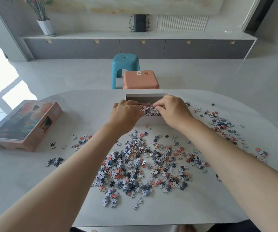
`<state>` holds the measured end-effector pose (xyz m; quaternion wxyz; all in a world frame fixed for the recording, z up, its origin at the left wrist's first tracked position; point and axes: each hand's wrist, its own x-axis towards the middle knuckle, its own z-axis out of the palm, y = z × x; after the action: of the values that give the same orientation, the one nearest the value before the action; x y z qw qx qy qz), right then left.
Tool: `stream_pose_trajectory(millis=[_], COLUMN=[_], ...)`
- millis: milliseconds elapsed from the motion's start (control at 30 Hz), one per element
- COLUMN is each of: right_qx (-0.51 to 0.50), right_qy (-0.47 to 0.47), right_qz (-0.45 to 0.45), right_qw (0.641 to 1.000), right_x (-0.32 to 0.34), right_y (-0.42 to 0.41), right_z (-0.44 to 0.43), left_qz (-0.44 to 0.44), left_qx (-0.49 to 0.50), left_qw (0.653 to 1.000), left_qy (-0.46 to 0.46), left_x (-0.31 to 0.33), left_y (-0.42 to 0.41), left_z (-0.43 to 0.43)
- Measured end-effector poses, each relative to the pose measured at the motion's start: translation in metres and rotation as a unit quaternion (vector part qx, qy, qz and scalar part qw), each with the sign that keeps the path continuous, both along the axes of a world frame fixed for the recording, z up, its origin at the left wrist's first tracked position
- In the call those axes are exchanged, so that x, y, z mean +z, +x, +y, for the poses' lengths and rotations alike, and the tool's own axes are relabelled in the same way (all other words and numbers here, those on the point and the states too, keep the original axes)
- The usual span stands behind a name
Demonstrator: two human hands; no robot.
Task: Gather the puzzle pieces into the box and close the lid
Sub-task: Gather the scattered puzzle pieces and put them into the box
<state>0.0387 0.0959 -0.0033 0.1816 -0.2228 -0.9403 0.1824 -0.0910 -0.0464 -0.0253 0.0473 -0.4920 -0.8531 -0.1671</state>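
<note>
A white open box [151, 122] sits at the far middle of the table, with a heap of puzzle pieces [149, 110] inside. My left hand [125, 113] and my right hand [172, 109] reach over the box's near wall, fingers curled around that heap from both sides. A large spread of loose puzzle pieces [145, 166] covers the table in front of me, and a second scatter [223, 126] lies to the right. The pink lid [23, 126], printed with a picture, rests on the table's left side.
The pale rounded table [34, 190] ends just past the box. Behind it stand an orange stool [140, 80] and a blue stool [125, 64]. A few stray pieces [54, 162] lie near the lid.
</note>
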Motion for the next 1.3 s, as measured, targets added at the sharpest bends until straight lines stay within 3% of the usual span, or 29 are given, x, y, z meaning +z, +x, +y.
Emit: stream_pose_trajectory(millis=[133, 267, 433, 567, 700, 900, 1100, 1300], right_qx=[0.024, 0.133, 0.214, 0.226, 0.231, 0.248, 0.221, 0.194], right_qy=[0.061, 0.064, -0.023, 0.019, 0.039, 0.094, 0.036, 0.035], right_qz=[0.043, 0.051, -0.138, -0.231, -0.286, -0.288, -0.189, -0.196], right_qw=[0.997, 0.988, 0.967, 0.946, 0.929, 0.920, 0.956, 0.961], right_x=[0.004, 0.004, 0.002, -0.008, -0.027, -0.047, -0.035, -0.026], right_y=[0.001, 0.004, -0.002, -0.018, -0.042, -0.045, -0.017, 0.019], right_z=[-0.011, -0.051, -0.112, -0.163, -0.199, -0.196, -0.152, -0.111], left_qz=[0.027, 0.040, 0.005, -0.027, -0.140, -0.128, -0.066, -0.098], left_qx=[0.014, 0.047, 0.121, 0.175, 0.205, 0.121, 0.016, -0.040], left_qw=[0.998, 0.996, 0.993, 0.983, 0.961, 0.976, 0.989, 0.987], left_qy=[0.047, 0.068, 0.009, -0.049, -0.125, -0.131, -0.129, -0.117], left_x=[0.002, 0.004, 0.000, -0.015, -0.030, -0.041, -0.045, -0.043], left_y=[0.004, 0.009, 0.003, -0.001, -0.009, -0.018, -0.005, 0.029], left_z=[-0.020, -0.066, -0.137, -0.193, -0.217, -0.206, -0.160, -0.124])
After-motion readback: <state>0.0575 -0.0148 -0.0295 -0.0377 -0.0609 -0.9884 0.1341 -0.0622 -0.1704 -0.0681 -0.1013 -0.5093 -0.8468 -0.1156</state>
